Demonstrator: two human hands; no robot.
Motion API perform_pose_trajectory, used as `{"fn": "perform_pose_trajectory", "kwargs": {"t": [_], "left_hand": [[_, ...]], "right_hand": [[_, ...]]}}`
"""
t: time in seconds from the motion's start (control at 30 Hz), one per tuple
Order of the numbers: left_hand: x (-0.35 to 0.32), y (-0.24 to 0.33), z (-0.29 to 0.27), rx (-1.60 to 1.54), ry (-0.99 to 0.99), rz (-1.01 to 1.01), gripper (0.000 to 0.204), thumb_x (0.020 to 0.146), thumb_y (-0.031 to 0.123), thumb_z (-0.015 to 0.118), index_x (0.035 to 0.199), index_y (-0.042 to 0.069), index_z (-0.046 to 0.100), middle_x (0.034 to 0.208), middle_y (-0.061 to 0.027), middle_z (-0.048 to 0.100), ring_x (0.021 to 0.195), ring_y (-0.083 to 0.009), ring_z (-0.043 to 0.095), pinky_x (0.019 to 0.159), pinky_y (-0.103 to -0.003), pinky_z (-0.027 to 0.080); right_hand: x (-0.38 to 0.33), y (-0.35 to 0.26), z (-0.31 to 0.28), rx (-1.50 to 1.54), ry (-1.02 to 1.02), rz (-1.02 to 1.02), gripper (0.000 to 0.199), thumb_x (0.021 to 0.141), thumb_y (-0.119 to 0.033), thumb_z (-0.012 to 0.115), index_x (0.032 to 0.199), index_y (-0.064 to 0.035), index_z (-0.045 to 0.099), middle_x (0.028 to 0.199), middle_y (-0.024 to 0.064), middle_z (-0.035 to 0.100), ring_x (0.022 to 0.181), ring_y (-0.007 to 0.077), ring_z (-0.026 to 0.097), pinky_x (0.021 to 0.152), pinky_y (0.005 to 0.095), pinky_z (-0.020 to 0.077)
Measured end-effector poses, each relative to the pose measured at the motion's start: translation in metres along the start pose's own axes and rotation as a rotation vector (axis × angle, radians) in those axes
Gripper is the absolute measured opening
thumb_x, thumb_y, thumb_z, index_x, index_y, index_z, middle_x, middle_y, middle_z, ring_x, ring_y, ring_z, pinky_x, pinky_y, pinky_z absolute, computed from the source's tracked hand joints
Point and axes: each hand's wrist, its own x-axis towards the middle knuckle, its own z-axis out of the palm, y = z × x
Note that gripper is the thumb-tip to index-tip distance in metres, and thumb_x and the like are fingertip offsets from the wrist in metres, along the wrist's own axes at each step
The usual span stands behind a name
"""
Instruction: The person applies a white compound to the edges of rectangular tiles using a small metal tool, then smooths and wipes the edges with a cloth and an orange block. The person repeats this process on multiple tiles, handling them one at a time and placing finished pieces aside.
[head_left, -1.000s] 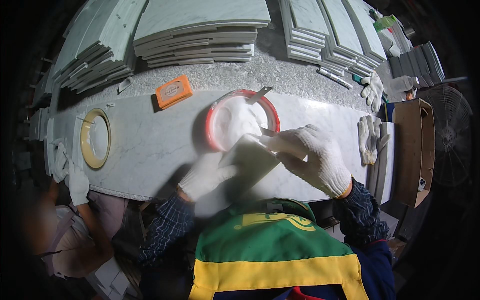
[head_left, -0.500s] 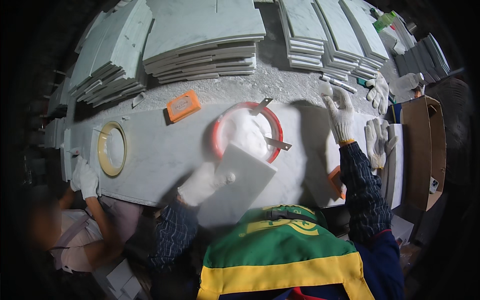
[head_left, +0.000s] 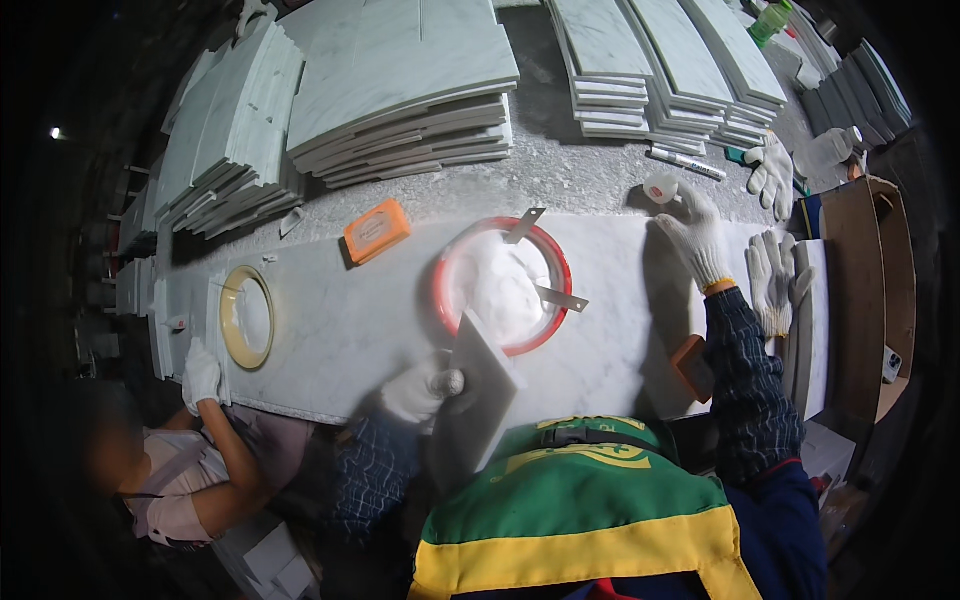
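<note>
My left hand (head_left: pixel 415 392), in a white knit glove, grips a thin grey-white stone tile (head_left: pixel 480 405), thumb on its face. The tile is tilted steeply at the front of a red-rimmed bowl (head_left: pixel 440 290). White paste or powder (head_left: pixel 505 300) fills the bowl, and two flat metal scrapers (head_left: pixel 562 299) lean in it. My right hand (head_left: pixel 690 235), also gloved, is open on the right, thumb and fingers apart. Just beyond its fingertips is a small, round, whitish container (head_left: pixel 660 187) with a red mark; whether a finger touches it I cannot tell.
A co-worker's gloved hand (head_left: pixel 202 375) is at the left, near a cream-rimmed bowl (head_left: pixel 232 340). Orange blocks (head_left: pixel 377 232) lie on the marble slab (head_left: pixel 330 300). Stacked stone tiles (head_left: pixel 400 60) stand behind. A marker (head_left: pixel 688 164), loose gloves (head_left: pixel 768 285) and a cardboard box (head_left: pixel 860 300) are at right.
The tile in my left hand has turned from nearly flat to steeply tilted. My right hand has shifted right, and its thumb has come away from the small container. The view has shifted slightly.
</note>
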Motion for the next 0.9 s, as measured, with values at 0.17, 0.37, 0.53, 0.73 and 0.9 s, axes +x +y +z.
{"fn": "perform_pose_trajectory", "kwargs": {"t": [0.17,0.37,0.53,0.73,0.9], "left_hand": [[0.003,0.011,0.015,0.056,0.131,0.133,0.076,0.092,0.059,0.074,0.131,-0.006,0.062,0.115,-0.0063,0.068,0.104,-0.0128,0.061,0.090,-0.031,0.053],[0.006,0.032,0.027,0.483,0.230,0.153,0.050,0.107,0.033,0.066,0.138,-0.006,0.058,0.122,-0.0061,0.067,0.109,-0.0134,0.058,0.099,-0.032,0.049],[0.002,0.044,0.030,0.518,0.227,0.036,0.050,0.106,0.028,0.066,0.140,-0.007,0.055,0.124,-0.0069,0.066,0.113,-0.0147,0.057,0.102,-0.032,0.048],[0.003,0.037,0.026,0.424,0.249,0.105,0.052,0.105,0.025,0.067,0.144,-0.007,0.053,0.126,-0.0077,0.066,0.115,-0.0146,0.059,0.103,-0.033,0.049],[0.009,0.032,0.022,0.439,0.266,0.123,0.053,0.105,0.033,0.068,0.141,-0.005,0.059,0.122,-0.0047,0.069,0.109,-0.0115,0.057,0.099,-0.032,0.049]], "right_hand": [[-0.046,-0.051,-0.031,-0.057,0.043,-0.058,0.044,0.093,-0.007,0.075,0.136,-0.0017,0.065,0.120,0.0199,0.069,0.112,0.0305,0.068,0.098,0.0392,0.0544],[-0.084,-0.123,-0.013,0.297,-0.496,0.024,0.049,0.108,-0.032,0.061,0.146,-0.0029,0.058,0.099,0.0130,0.076,0.093,0.0183,0.072,0.087,0.0322,0.0554],[-0.076,-0.160,0.011,0.167,-0.515,-0.057,0.036,0.099,-0.013,0.070,0.134,-0.0064,0.068,0.101,0.0149,0.077,0.086,0.0268,0.075,0.081,0.0371,0.0587],[-0.068,-0.162,0.017,0.012,-0.356,-0.298,0.027,0.094,0.001,0.067,0.119,-0.0061,0.074,0.101,0.0155,0.076,0.094,0.0322,0.074,0.083,0.0394,0.0597],[-0.069,-0.157,0.017,0.340,-0.411,-0.021,0.022,0.097,0.000,0.068,0.118,-0.0007,0.073,0.098,0.0113,0.075,0.090,0.0197,0.073,0.079,0.0326,0.0581]]}}
